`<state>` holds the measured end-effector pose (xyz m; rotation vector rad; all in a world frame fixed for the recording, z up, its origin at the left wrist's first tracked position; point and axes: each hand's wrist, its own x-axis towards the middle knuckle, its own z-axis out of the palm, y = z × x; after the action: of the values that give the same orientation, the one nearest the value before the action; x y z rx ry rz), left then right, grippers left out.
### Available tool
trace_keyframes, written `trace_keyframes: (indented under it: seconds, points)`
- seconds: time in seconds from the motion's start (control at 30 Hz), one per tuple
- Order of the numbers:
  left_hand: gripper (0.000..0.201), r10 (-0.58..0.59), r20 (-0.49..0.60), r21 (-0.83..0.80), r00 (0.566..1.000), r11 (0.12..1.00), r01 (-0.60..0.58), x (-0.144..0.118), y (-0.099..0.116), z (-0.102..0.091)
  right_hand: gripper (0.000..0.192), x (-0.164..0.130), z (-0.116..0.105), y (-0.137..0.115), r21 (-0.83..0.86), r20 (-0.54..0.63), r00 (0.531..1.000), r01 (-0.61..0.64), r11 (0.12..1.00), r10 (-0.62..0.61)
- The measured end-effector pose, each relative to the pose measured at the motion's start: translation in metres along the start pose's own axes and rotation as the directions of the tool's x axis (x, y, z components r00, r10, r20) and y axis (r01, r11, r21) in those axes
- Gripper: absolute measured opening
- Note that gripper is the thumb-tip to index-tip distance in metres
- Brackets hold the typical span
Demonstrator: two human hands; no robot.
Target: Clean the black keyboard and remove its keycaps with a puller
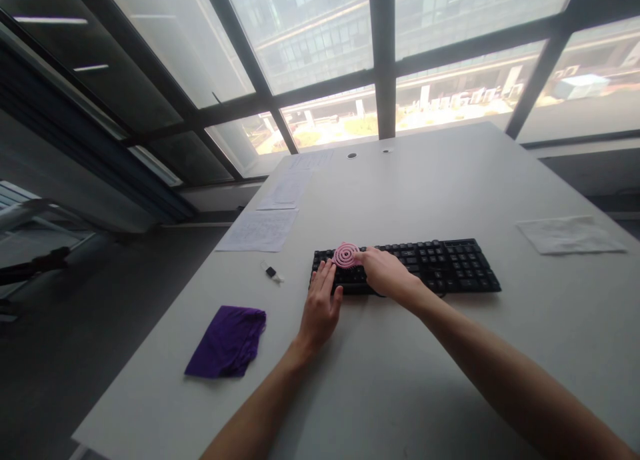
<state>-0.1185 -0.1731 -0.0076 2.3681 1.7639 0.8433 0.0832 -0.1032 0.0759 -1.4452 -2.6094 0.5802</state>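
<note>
A black keyboard [465, 267] lies on the white table in front of me. On its left part is a pink round piece with concentric rings [346, 255], its exact kind unclear. My right hand [385, 271] is closed, with thumb and fingers gripping the right edge of this piece. My left hand [322, 307] rests with straight fingers on the keyboard's left end, its fingertips close beside the pink piece; nothing is held in it. Part of the keys is hidden under both hands.
A folded purple cloth [225, 341] and a small black-and-clear item [271, 273] lie at the left. Paper sheets [260, 231] line the table's left edge. A whitish cloth or wipe [570, 235] lies at the right. Windows stand behind the table [425, 193].
</note>
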Motion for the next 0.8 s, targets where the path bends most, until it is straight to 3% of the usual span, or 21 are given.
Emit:
trace_keyframes:
  seconds: [0.43, 0.8]
  points:
    - [0.056, 0.002, -0.019, 0.013, 1.0, 1.0, -0.002, 0.0, 0.001, -0.003, 0.039, -0.004, -0.002, -0.012, -0.015, -0.016, 1.0, 0.024, 1.0, -0.024]
    - [0.055, 0.023, 0.031, 0.006, 0.999, 1.0, -0.023, -0.001, -0.002, 0.0, 0.042, -0.004, 0.004, -0.01, -0.051, 0.011, 1.0, 0.014, 0.999, -0.014]
